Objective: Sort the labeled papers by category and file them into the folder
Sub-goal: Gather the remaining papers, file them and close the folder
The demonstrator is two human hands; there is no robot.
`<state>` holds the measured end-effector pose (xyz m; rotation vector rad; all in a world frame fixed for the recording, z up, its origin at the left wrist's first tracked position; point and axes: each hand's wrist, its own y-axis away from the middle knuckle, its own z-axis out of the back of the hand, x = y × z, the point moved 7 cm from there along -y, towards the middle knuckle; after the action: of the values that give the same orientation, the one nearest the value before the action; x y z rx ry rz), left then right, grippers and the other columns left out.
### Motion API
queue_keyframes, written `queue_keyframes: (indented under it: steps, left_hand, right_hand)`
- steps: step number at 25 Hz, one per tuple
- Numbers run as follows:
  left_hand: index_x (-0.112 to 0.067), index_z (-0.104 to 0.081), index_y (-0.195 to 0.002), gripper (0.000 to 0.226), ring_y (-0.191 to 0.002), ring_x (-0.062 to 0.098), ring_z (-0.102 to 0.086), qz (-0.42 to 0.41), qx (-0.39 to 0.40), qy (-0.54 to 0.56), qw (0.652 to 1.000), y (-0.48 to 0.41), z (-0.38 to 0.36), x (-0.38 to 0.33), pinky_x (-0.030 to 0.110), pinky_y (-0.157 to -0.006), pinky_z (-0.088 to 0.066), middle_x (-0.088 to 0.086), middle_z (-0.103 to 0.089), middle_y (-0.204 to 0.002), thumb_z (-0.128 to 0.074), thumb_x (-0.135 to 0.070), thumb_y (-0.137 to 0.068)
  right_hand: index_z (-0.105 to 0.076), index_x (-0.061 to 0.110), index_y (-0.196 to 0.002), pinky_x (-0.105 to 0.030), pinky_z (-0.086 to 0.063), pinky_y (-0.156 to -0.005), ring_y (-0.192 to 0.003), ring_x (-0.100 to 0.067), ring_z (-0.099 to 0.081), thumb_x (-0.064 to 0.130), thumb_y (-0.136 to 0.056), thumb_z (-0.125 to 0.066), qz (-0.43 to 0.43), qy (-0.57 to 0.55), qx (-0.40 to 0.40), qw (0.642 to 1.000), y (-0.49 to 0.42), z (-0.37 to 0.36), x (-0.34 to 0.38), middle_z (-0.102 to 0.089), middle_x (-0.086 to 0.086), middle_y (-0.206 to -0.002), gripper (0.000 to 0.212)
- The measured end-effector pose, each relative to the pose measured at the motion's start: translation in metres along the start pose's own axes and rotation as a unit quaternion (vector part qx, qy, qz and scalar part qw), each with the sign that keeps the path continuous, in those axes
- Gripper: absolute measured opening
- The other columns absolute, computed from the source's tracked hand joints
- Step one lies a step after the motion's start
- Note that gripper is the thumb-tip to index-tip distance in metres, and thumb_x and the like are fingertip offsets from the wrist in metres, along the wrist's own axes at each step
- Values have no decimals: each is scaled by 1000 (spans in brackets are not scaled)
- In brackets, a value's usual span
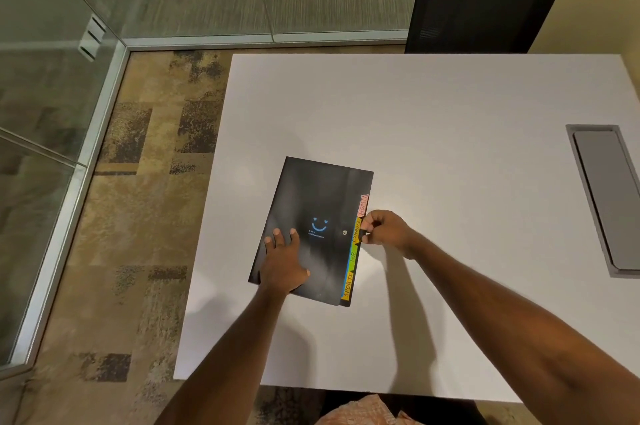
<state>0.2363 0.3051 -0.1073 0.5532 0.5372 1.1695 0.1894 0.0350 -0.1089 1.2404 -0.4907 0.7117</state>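
Both forearms reach up from the bottom edge of the frame, over a scrap of peach patterned cloth [367, 410] at the very bottom. In the lower middle of the frame, the left hand [284, 258] lies flat on the cover of the black folder [322, 196], fingers straight and spread, pressing it down. Just right of it, the right hand [384, 230] has its fingers curled, with thumb and fingertips pinching a small dark piece at the folder's right edge, beside the yellow FINANCE tab [356, 230]. What that piece is, a strap or a flap, is too small to tell.

The folder lies closed and slightly tilted on the white table [450, 106], toward its left side. Along the same edge sit the pink ADMIN tab [363, 204], the green HR tab [352, 256] and the orange SPORTS tab [348, 286].

No loose labeled papers show anywhere on the table. Judging by that and the shut cover, the sorting and filing look either finished, with the folder being fastened, or not yet begun, with the sheets inside or out of view
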Motion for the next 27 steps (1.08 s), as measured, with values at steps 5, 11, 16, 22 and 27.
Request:
queue_keyframes:
  steps: [5, 11, 16, 22, 27]
  left_hand:
    - [-21, 1, -170, 104, -161, 49, -1, 3, -4, -6, 1000, -1, -2, 0, 48, -127, -26, 21, 4, -176, -66, -52, -97]
    - [-23, 6, -170, 120, -162, 46, 8, 23, -20, 23, 999, 2, -8, -3, 54, -125, -31, 20, 11, -176, -62, -78, -87]
    - [-33, 14, -168, 124, -161, 47, 12, 42, -35, 31, 998, 6, -10, -15, 68, -118, -33, 22, 19, -174, -63, -83, -83]
    - [-40, 17, -166, 122, -160, 49, 14, 44, -32, 31, 998, 4, -13, -17, 71, -116, -33, 25, 22, -172, -66, -79, -84]
    - [-42, 17, -165, 123, -160, 48, 16, 43, -27, 43, 998, 4, -13, -18, 72, -116, -33, 25, 24, -171, -69, -76, -84]
  right_hand:
    - [-68, 5, -94, -43, -61, -99, -111, -31, -72, -16, -94, -62, 11, -53, 67, 996, 0, 1, -5, -70, -16, -116, 22]
    - [-67, -12, -106, -29, -61, -86, -97, -18, -73, -1, -91, -81, 50, -40, 77, 995, 3, 4, 5, -75, -16, -104, 23]
    - [-69, 3, -103, -19, -56, -78, -82, -7, -67, -14, -88, -76, 29, -17, 138, 990, 4, 2, 1, -67, 6, -88, 24]
    - [-69, 4, -88, -24, -57, -75, -79, -12, -72, -30, -80, -63, 60, 61, 135, 987, -3, 11, 6, -74, -7, -92, 35]
    - [-76, 1, -89, -41, -63, -89, -88, -24, -75, -28, -76, -67, 61, 77, 112, 989, -11, 19, -8, -77, -9, -93, 34]
